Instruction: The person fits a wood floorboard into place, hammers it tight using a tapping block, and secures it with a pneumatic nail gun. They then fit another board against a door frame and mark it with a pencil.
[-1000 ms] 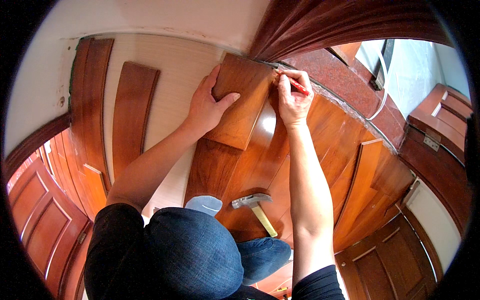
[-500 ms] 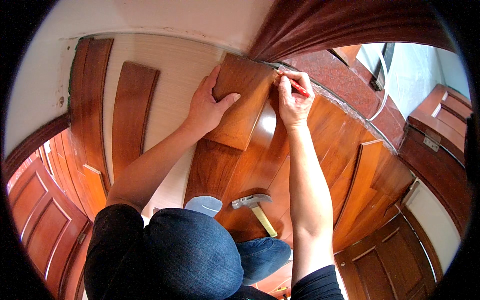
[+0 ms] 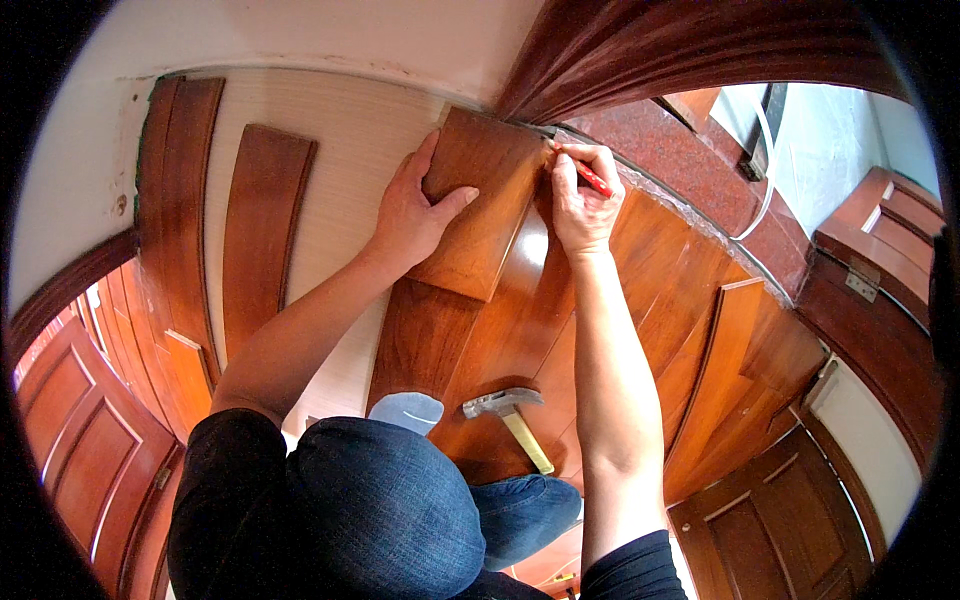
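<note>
A short piece of wooden floorboard (image 3: 485,210) lies on top of the laid floor against the wall's foot. My left hand (image 3: 415,215) grips its left side, thumb on the top face and fingers along the edge. At the board's far right corner, my right hand (image 3: 583,205) pinches a red pencil (image 3: 594,178), its tip close to the corner. The exact contact of the tip is too small to make out. Glossy brown floorboards (image 3: 640,290) extend under and to the right of the piece.
A claw hammer (image 3: 512,420) with a yellow handle rests on the boards before my knees. Loose planks lie left (image 3: 265,220) and right (image 3: 715,370). A dark red curtain (image 3: 680,50) hangs over a reddish stone sill (image 3: 660,160). Wooden doors stand left (image 3: 90,430) and right (image 3: 790,510).
My right hand and the pencil have shifted very slightly to the left at the board's corner. My left hand and the board look unmoved.
</note>
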Available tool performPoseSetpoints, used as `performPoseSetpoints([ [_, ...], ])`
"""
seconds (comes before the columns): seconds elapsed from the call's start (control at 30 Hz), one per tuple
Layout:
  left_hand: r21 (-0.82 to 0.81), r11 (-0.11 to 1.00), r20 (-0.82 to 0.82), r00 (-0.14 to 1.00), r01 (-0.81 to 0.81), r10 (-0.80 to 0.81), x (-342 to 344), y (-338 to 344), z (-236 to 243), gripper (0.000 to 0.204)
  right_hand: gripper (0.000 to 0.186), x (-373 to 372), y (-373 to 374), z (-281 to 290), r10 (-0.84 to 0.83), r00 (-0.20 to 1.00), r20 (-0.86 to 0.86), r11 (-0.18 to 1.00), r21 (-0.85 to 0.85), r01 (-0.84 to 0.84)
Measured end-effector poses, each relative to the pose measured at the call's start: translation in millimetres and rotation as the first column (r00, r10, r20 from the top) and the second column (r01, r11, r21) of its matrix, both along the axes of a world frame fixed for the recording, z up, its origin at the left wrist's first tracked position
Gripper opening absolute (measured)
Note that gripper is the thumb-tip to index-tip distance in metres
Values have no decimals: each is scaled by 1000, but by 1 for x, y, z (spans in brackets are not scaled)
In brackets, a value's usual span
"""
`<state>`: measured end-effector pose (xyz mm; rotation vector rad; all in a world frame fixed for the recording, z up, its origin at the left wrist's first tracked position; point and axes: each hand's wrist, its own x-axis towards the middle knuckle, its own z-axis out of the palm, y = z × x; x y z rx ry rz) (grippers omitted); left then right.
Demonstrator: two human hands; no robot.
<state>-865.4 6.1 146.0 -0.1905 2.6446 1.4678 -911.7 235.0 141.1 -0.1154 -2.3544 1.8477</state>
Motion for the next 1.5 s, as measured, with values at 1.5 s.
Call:
performPoseSetpoints([
  [1.5, 72, 997, 71, 997, -17, 12, -1, 0, -3, 92, 10, 7, -4, -3, -56, 994, -92, 998, -3, 56],
])
